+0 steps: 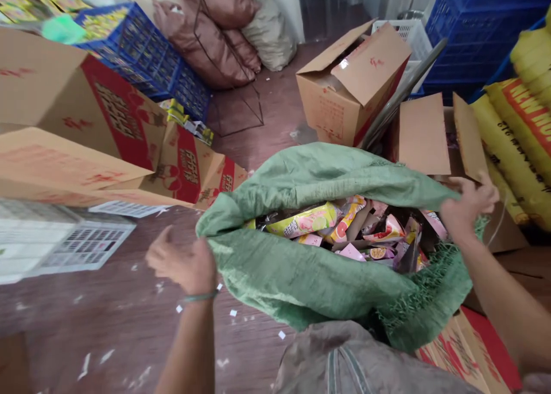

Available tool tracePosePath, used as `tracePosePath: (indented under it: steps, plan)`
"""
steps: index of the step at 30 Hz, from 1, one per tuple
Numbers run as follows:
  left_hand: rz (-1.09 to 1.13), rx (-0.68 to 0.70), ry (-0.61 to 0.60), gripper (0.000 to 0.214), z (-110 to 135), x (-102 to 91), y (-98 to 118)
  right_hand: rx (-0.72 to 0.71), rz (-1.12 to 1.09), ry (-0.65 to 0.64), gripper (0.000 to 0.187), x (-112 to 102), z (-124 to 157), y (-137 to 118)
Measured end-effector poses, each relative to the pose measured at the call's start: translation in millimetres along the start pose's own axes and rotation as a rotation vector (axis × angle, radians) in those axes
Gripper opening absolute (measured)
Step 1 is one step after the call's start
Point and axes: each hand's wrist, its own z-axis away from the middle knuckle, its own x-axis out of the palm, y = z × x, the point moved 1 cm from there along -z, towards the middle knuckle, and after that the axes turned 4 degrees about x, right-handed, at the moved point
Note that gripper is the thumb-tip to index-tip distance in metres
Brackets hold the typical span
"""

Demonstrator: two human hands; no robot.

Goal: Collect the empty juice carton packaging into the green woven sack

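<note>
A green woven sack [301,279] stands open in front of me, filled with several colourful snack wrappers [344,227]. My left hand [183,262] grips the sack's rim at its left side, fingers closed on the cloth. My right hand [467,204] grips the rim at the right side, pinching the fabric. A thin band sits on my left wrist.
Red and brown cartons [86,118] lie tipped at the left, an open carton [348,89] stands behind the sack. Blue crates [146,55] are at the back left and back right [477,32]. Yellow sacks [525,130] are stacked at the right. Brown bags [215,32] lean against the far wall.
</note>
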Motion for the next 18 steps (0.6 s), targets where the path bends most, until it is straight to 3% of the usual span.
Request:
tracePosePath:
  steps: [1, 2, 4, 6, 7, 9, 11, 13, 15, 18]
  plan:
    - [0.068, 0.132, 0.002, 0.062, 20, -1.0, 22, -0.191, -0.015, -0.010, 0.046, 2, 15, -31]
    - [0.160, 0.338, -0.122, 0.059, 41, 0.8, 47, -0.370, -0.047, -0.074, 0.042, 7, 31, -61]
    - [0.189, 0.658, -0.453, 0.061, 82, 10.0, 90, -0.813, -0.061, -0.501, 0.042, 32, 56, -117]
    - [0.165, 0.800, -0.714, 0.059, 115, 21.0, 109, -0.980, 0.009, -0.735, 0.042, 67, 59, -156]
    - [0.134, 0.809, -0.804, 0.051, 128, 24.9, 105, -0.955, 0.070, -0.778, 0.044, 87, 50, -169]
    - [0.072, 0.767, -0.875, 0.047, 150, 25.1, 75, -0.771, 0.164, -0.746, 0.051, 125, 13, -181]
    - [0.017, 0.713, -0.822, 0.052, 168, 13.2, 29, -0.638, 0.161, -0.674, 0.053, 155, -32, -183]
    - [-0.034, 0.647, -0.727, 0.046, 185, -6.5, -13, -0.559, 0.099, -0.590, 0.062, 169, -67, -183]
    - [-0.078, 0.562, -0.645, 0.041, 200, -25.8, -37, -0.571, 0.004, -0.527, 0.065, 160, -77, -188]
    - [-0.084, 0.457, -0.553, 0.040, 208, -41.1, -27, -0.660, -0.065, -0.508, 0.050, 108, -44, -193]
